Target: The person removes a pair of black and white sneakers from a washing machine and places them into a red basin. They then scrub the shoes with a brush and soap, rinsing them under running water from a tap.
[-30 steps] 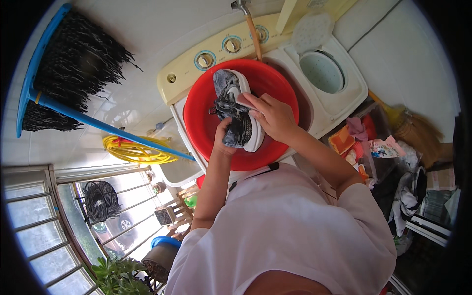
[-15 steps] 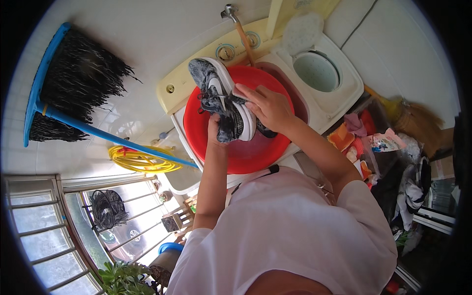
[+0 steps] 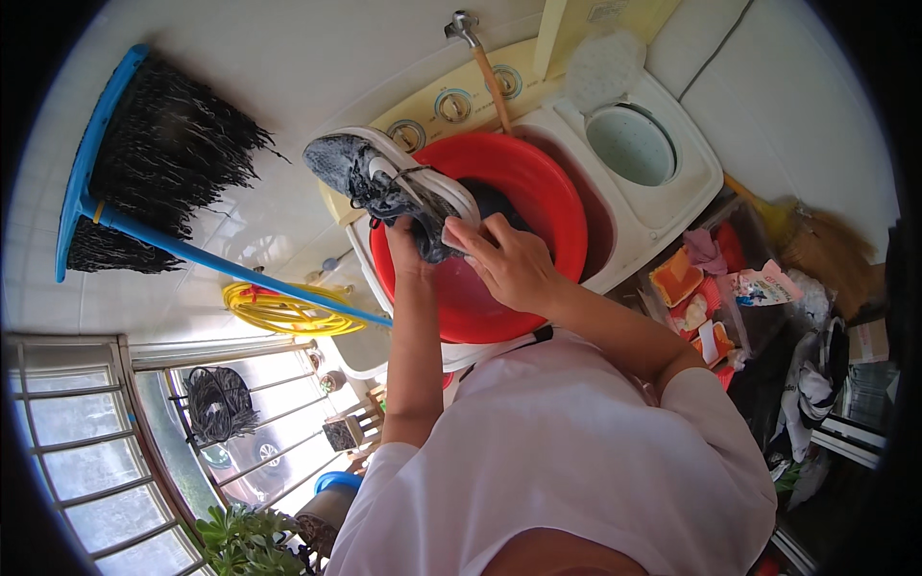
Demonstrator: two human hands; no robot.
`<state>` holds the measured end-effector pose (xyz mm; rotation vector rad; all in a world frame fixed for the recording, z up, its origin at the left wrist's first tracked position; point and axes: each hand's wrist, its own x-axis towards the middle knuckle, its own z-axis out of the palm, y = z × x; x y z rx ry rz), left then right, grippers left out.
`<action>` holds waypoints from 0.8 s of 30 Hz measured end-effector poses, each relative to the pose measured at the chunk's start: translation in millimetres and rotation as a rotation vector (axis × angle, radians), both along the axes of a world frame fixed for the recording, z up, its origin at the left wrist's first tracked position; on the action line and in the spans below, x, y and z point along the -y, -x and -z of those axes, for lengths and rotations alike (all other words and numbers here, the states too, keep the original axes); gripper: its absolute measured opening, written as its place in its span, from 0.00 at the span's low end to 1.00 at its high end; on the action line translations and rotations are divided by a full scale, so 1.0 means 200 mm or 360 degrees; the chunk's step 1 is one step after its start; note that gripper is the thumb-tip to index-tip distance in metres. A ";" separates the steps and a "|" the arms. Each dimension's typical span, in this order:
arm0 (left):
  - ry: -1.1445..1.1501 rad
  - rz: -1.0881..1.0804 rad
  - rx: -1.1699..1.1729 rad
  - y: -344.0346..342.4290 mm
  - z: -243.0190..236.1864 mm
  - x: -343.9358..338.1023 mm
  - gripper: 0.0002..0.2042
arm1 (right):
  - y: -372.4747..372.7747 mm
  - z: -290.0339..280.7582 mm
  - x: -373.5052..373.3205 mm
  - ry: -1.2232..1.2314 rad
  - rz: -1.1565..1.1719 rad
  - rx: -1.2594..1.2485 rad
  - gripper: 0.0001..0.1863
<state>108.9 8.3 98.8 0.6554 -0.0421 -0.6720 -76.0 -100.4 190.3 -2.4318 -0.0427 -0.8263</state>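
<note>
A black-and-grey sneaker (image 3: pixel 351 168) with a white sole is tilted over the left side of a red basin (image 3: pixel 547 173), its toe pointing up and left. My left hand (image 3: pixel 408 252) is closed around its heel end, fingers partly hidden at the opening. Whitish suds streak the upper. My right hand (image 3: pixel 514 269) is closed on what looks like a small brush (image 3: pixel 463 236), mostly covered by the fingers, against the heel side of the shoe. Inside the basin lies another dark shoe (image 3: pixel 499 204), partly hidden, with cloudy water.
The basin rests on a twin-tub washing machine (image 3: pixel 615 230), its round spin tub (image 3: pixel 631 144) uncovered. A tap (image 3: pixel 463 26) with a hose is behind. At left hang a blue-handled mop (image 3: pixel 168 163) and a yellow hose (image 3: pixel 279 312). Packets (image 3: pixel 764 285) and a broom (image 3: pixel 816 250) are at right.
The sneaker has swung left and tipped over more, its toe now beyond the basin's left rim. My right hand has moved down and slightly left, toward the heel.
</note>
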 end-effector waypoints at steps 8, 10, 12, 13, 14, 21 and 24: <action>-0.0022 -0.0098 0.0147 0.08 0.01 0.06 0.21 | -0.23 -0.04 0.10 0.0010 0.0272 -0.0099 0.32; 0.0039 -0.0091 -0.0038 0.04 -0.01 0.01 0.21 | -0.10 0.06 0.09 -0.0087 0.0210 -0.0109 0.33; 0.0164 0.0060 -0.0080 0.00 0.08 -0.04 0.21 | -0.04 0.09 0.05 -0.0143 0.0196 -0.0151 0.34; 0.0202 0.0130 -0.0091 0.01 0.10 -0.07 0.22 | -0.06 0.08 0.06 -0.0135 0.0237 -0.0159 0.33; 0.0191 0.0082 -0.0037 0.04 0.07 -0.04 0.22 | -0.12 0.05 0.07 -0.0129 0.0283 -0.0161 0.33; 0.0226 0.0095 0.0133 0.13 -0.02 0.02 0.27 | -0.16 0.00 0.17 -0.0251 0.0343 -0.0154 0.29; 0.0187 0.0054 0.0028 0.11 0.00 -0.03 0.27 | 0.03 0.04 0.08 -0.0374 0.0184 0.0063 0.31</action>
